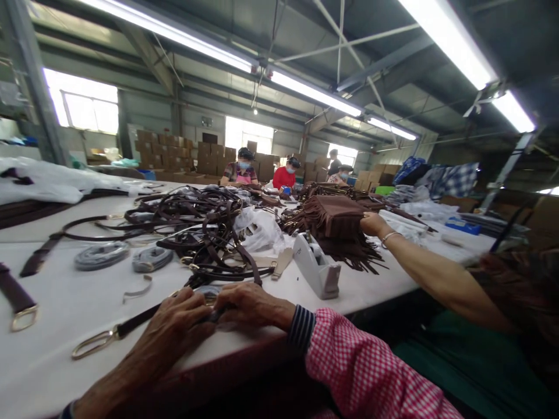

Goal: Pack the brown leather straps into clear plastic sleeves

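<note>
Left hand (174, 331): closed over the brown leather strap (135, 321), nearer its brass ring (107, 334).
Right hand (253, 305): closed beside it, on the strap's far end.
Strap axis: lower left to upper right, across the white tabletop (56, 302).

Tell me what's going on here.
The person's left hand and right hand rest on a dark leather strap with a gold-coloured ring at its end, on a white table. A tangled heap of straps lies ahead, near a tape dispenser. A co-worker's hand touches a fringed brown bag. More workers sit farther down.
</note>
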A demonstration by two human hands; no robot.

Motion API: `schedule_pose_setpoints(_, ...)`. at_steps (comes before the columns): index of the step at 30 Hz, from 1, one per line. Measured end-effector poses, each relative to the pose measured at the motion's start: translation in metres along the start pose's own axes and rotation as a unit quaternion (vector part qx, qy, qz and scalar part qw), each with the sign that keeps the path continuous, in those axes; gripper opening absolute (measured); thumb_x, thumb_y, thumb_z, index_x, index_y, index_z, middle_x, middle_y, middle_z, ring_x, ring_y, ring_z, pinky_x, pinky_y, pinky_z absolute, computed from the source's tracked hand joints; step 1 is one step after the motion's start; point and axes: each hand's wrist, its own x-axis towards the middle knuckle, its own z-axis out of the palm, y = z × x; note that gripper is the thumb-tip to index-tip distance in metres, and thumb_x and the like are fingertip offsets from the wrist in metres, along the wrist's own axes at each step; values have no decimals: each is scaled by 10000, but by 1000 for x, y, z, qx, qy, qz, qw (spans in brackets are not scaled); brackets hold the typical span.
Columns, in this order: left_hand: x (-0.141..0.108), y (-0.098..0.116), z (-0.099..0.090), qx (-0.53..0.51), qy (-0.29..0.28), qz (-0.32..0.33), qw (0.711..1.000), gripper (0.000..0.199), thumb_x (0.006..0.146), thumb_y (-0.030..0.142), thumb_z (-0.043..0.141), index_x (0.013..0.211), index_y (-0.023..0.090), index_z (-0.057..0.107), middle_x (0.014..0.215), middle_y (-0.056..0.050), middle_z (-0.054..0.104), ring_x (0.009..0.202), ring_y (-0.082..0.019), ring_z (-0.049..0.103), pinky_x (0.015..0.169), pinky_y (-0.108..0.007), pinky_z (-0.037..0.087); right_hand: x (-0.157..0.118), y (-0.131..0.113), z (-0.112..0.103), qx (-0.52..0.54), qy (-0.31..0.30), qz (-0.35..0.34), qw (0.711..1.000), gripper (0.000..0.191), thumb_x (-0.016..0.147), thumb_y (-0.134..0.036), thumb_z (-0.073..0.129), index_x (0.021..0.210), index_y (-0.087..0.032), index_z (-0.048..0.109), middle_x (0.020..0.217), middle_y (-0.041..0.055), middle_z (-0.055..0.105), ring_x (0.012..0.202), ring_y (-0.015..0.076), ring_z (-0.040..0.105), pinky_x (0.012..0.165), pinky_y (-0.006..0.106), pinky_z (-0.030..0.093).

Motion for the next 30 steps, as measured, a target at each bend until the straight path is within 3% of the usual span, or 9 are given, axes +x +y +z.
schedule_pose_setpoints(3, 2, 0, 0, -21, 1, 17, 1000, 204, 994, 349, 611, 910, 302, 791, 980, -26, 740, 944, -251, 587, 827, -374, 407, -3, 3, 1, 14, 5, 8, 1000, 108, 956, -210, 727, 1056, -169, 725, 1018, 28, 690, 912, 164, 648, 776, 233, 443)
schedule_pose_setpoints(8, 6, 12, 10, 43, 41, -51, 997, 121, 925, 348, 691, 961, 270, 776, 1010, -56, 746, 1022, -314, 590, 860, -430, 397, -2, 3, 9, 35, 33, 30, 998, 84, 933, -201, 744, 1014, -188, 729, 1006, 19, 708, 932, 174, 660, 820, 248, 475)
schedule_pose_setpoints(11, 6, 16, 15, 48, 48, -47, 997, 155, 956, 321, 626, 926, 264, 767, 987, -60, 743, 998, -308, 592, 866, -446, 384, -12, 7, 1, 66, 35, 40, 996, 155, 962, -236, 729, 1108, -187, 720, 1016, 21, 721, 920, 164, 675, 825, 240, 497)
schedule_pose_setpoints(14, 6, 15, 14, 34, 54, -39, 997, 171, 950, 297, 599, 890, 265, 756, 981, -58, 741, 981, -299, 596, 853, -440, 375, -33, 19, -25, -51, 50, 130, 989, 183, 1032, -232, 619, 1195, -189, 689, 1079, 44, 721, 968, 169, 679, 863, 246, 496)
schedule_pose_setpoints(16, 7, 14, 12, 20, 60, -40, 997, 160, 933, 310, 614, 856, 259, 745, 961, -57, 735, 969, -298, 600, 857, -437, 378, -50, 32, -45, -187, 53, 225, 955, 220, 1046, -146, 510, 1180, -181, 682, 1121, 82, 701, 1034, 196, 660, 886, 274, 485)
schedule_pose_setpoints(19, 7, 11, 10, -12, 66, -43, 997, 181, 928, 361, 618, 835, 256, 731, 930, -51, 721, 936, -286, 604, 857, -422, 395, -69, 55, -65, -266, 28, 293, 918, 328, 961, 0, 427, 1119, -122, 687, 1175, 177, 665, 1121, 263, 619, 876, 328, 477)
schedule_pose_setpoints(25, 5, 2, 14, -48, 77, -68, 994, 198, 906, 399, 639, 801, 250, 716, 892, -50, 712, 899, -275, 606, 825, -397, 415, -66, 81, -69, -258, -79, 254, 929, 278, 937, -78, 509, 1111, -142, 716, 1162, 128, 701, 1037, 267, 647, 801, 316, 456)
schedule_pose_setpoints(30, 4, -4, 15, -115, 98, -93, 984, 259, 906, 478, 652, 813, 247, 723, 911, -40, 711, 912, -264, 622, 853, -376, 444, -58, 85, -76, -257, -110, 230, 932, 236, 896, -78, 550, 1007, -132, 752, 1118, 142, 727, 994, 276, 650, 791, 320, 432)
